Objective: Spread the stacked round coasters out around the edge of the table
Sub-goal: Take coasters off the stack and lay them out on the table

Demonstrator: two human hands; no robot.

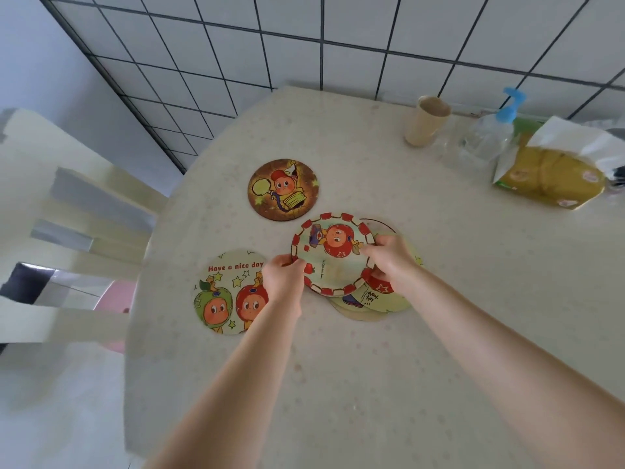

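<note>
A round coaster with a red-checked rim (333, 253) tops a loose stack of coasters (375, 301) in the middle of the pale table (338, 384). My left hand (283, 275) pinches its left edge and my right hand (392, 258) grips its right edge. Two coasters lie apart from the stack: a brown one (284, 189) further back, and a pale "Have a nice day" one (230, 292) near the table's left edge, partly hidden by my left forearm.
A beige cup (426, 120), a clear pump bottle with a blue top (490, 133) and a yellow-green packet (551, 177) stand at the back right by the tiled wall. A cream slatted chair (74, 231) stands close to the table's left side.
</note>
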